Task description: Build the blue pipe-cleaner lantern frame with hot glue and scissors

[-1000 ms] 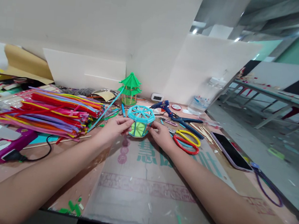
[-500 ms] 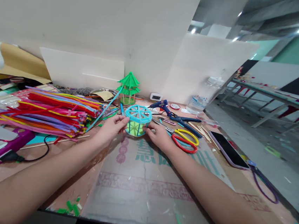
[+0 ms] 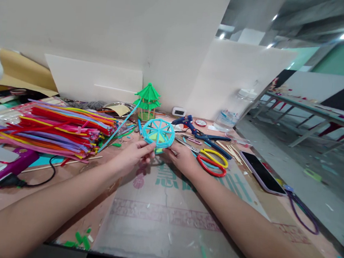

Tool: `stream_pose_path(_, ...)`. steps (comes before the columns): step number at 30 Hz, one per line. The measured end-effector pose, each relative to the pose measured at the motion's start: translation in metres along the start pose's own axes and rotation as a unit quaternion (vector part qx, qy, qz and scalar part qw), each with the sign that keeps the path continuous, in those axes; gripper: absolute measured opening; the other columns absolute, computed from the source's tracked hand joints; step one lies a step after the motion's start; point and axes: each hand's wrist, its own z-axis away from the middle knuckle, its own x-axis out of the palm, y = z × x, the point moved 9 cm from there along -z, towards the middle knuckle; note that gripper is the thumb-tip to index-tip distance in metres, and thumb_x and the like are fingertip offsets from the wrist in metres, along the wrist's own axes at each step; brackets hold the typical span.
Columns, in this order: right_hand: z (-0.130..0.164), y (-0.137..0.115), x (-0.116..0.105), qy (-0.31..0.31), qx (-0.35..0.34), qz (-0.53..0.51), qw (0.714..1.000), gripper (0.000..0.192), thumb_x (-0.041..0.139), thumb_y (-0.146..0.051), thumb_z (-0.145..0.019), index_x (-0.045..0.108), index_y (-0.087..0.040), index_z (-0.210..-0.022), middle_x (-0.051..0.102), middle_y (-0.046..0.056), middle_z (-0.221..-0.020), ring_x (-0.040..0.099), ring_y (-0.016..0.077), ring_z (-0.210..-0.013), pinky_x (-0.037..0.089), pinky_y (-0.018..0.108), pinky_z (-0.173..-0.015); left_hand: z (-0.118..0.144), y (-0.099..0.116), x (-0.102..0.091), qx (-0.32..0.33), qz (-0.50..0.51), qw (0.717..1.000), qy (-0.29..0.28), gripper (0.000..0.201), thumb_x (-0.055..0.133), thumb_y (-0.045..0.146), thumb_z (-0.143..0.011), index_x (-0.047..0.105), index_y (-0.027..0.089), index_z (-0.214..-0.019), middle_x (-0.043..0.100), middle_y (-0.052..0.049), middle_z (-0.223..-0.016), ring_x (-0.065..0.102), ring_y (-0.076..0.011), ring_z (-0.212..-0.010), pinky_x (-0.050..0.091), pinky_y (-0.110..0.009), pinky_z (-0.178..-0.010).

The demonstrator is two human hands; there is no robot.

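Observation:
Between my two hands is a small blue eight-sided frame (image 3: 158, 132) with spokes across its top and a light green base below. My left hand (image 3: 139, 155) pinches its lower left side, and my right hand (image 3: 180, 155) grips the lower right. The frame is tilted so its spoked top faces me. It is above a printed sheet (image 3: 163, 217) on the table. Behind it stands a green pagoda model (image 3: 148, 102) with tiered roofs. Just beyond my right hand lie scissors (image 3: 213, 162) with one yellow and one red handle.
A bundle of coloured pipe cleaners (image 3: 59, 128) lies at left, near a purple corded tool (image 3: 7, 168). Past the frame rests a blue glue gun (image 3: 187, 124). A phone (image 3: 262, 173) lies on the right, a clear bottle (image 3: 234, 108) behind. A white board (image 3: 109, 25) closes off the back.
The blue frame has tipped toward me, showing more of its spoked top and less of its side. My left hand has shifted right and down along its lower edge.

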Motion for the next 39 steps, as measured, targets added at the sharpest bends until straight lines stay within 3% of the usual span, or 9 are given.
stream_pose_path(6,0.0,-0.005,-0.004,0.018,-0.029,0.027,0.999,0.025,0.058,-0.034,-0.104,0.079,-0.023,-0.11,0.08,0.011,-0.107,0.073,0.0249,-0.097,0.053,0.035,-0.089,-0.002,-0.001,-0.005,0.013,-0.022,1.0,0.015,0.058,0.082,0.071,-0.066,0.065,0.017,-0.08,0.062,-0.002,-0.072,0.051,-0.0096,-0.056,0.038,-0.024,-0.053)
stream_pose_path(11,0.001,-0.003,-0.003,0.028,-0.036,0.039,0.998,0.023,0.059,-0.033,-0.103,0.079,-0.023,-0.104,0.08,0.01,-0.102,0.073,0.024,-0.094,0.053,0.034,-0.086,-0.008,0.004,-0.02,0.052,-0.101,0.993,0.038,0.052,0.077,0.068,-0.073,0.065,0.018,-0.069,0.061,-0.001,-0.066,0.049,-0.0114,-0.056,0.037,-0.027,-0.057)
stream_pose_path(16,0.0,0.001,-0.003,0.039,-0.041,0.043,0.997,0.018,0.062,-0.028,-0.102,0.079,-0.023,-0.102,0.08,0.009,-0.1,0.073,0.0234,-0.093,0.054,0.034,-0.086,-0.006,0.02,-0.028,0.062,-0.222,0.973,-0.012,0.036,0.085,0.051,-0.069,0.07,0.02,-0.059,0.064,-0.003,-0.06,0.057,-0.0179,-0.061,0.039,-0.029,-0.061)
stream_pose_path(19,0.0,0.001,-0.004,0.043,-0.048,0.047,0.997,0.02,0.061,-0.029,-0.103,0.08,-0.023,-0.101,0.079,0.009,-0.1,0.073,0.0231,-0.092,0.055,0.034,-0.085,0.007,0.051,-0.025,0.149,-0.378,0.914,0.006,0.034,0.076,0.05,-0.083,0.073,0.021,-0.065,0.065,-0.002,-0.065,0.057,-0.0175,-0.064,0.038,-0.029,-0.061)
stream_pose_path(22,0.0,-0.005,-0.005,0.042,-0.064,0.049,0.996,0.022,0.058,-0.029,-0.104,0.079,-0.024,-0.105,0.079,0.01,-0.104,0.073,0.0236,-0.096,0.056,0.035,-0.087,0.026,0.082,-0.017,0.278,-0.485,0.826,0.065,0.028,0.06,0.044,-0.099,0.078,0.023,-0.097,0.069,-0.003,-0.085,0.061,-0.0185,-0.077,0.043,-0.029,-0.07)
stream_pose_path(24,0.001,-0.009,-0.006,0.041,-0.078,0.05,0.995,0.024,0.056,-0.029,-0.105,0.079,-0.024,-0.109,0.079,0.01,-0.108,0.073,0.0244,-0.1,0.056,0.037,-0.089,0.034,0.088,-0.008,0.341,-0.516,0.783,0.064,0.027,0.055,0.036,-0.103,0.076,0.024,-0.115,0.068,-0.006,-0.102,0.062,-0.02,-0.09,0.046,-0.031,-0.078)
stream_pose_path(26,0.002,-0.014,-0.007,0.04,-0.092,0.052,0.994,0.025,0.054,-0.028,-0.105,0.078,-0.024,-0.113,0.078,0.011,-0.112,0.072,0.0251,-0.103,0.056,0.039,-0.092,0.035,0.085,-0.002,0.368,-0.545,0.751,0.052,0.029,0.05,0.03,-0.104,0.075,0.024,-0.119,0.065,-0.007,-0.107,0.061,-0.0202,-0.095,0.047,-0.031,-0.08)
stream_pose_path(35,0.005,-0.026,-0.004,0.025,-0.131,0.065,0.989,0.025,0.054,-0.028,-0.105,0.076,-0.024,-0.117,0.077,0.013,-0.116,0.071,0.0263,-0.109,0.056,0.043,-0.097,0.038,0.076,0.012,0.363,-0.656,0.662,-0.008,0.025,0.055,0.02,-0.098,0.074,0.026,-0.114,0.061,-0.006,-0.106,0.057,-0.0232,-0.099,0.046,-0.032,-0.082)
stream_pose_path(39,0.006,-0.029,-0.003,0.02,-0.137,0.07,0.988,0.026,0.053,-0.028,-0.106,0.076,-0.024,-0.117,0.077,0.012,-0.115,0.071,0.0261,-0.11,0.056,0.043,-0.097,0.042,0.074,0.018,0.374,-0.654,0.657,-0.027,0.023,0.056,0.015,-0.097,0.074,0.024,-0.107,0.062,-0.006,-0.102,0.057,-0.0232,-0.098,0.045,-0.032,-0.08)
